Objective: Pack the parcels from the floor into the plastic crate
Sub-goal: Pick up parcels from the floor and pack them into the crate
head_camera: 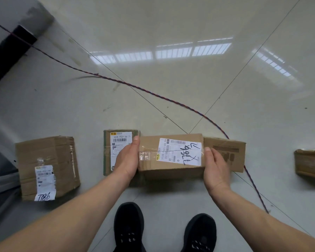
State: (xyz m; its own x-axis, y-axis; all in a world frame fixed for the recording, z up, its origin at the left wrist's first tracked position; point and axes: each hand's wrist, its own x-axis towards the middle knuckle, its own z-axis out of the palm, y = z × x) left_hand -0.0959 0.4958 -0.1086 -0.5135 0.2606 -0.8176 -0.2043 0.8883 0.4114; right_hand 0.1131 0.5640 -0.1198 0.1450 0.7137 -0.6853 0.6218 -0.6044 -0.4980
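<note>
The pale glossy tiled floor fills nearly everything I see, and no plastic crate is in view, so I will have to turn to find it. At nine o'clock from my feet lies the biggest parcel, a crumpled brown cardboard box with a white label marked 7786. Straight ahead at twelve o'clock I hold the oblong brown cardboard box with a taped white label and black scrawl by its two ends; whether it is lifted or sitting on the floor I cannot tell. Just beyond my left hand, at eleven o'clock, is a flat green-edged parcel with a white printed label, and at one o'clock a low plain brown carton sits behind my right hand. A small brown taped box is cut off at three o'clock. My left hand presses one end with the thumb hooked over the top edge, my right hand clamps the other likewise. The thin red-and-blue twisted cord curves past the carton towards my right black shoe; I judge it could snag my foot as I turn, and a squeeze-only hold could let the box slip.
</note>
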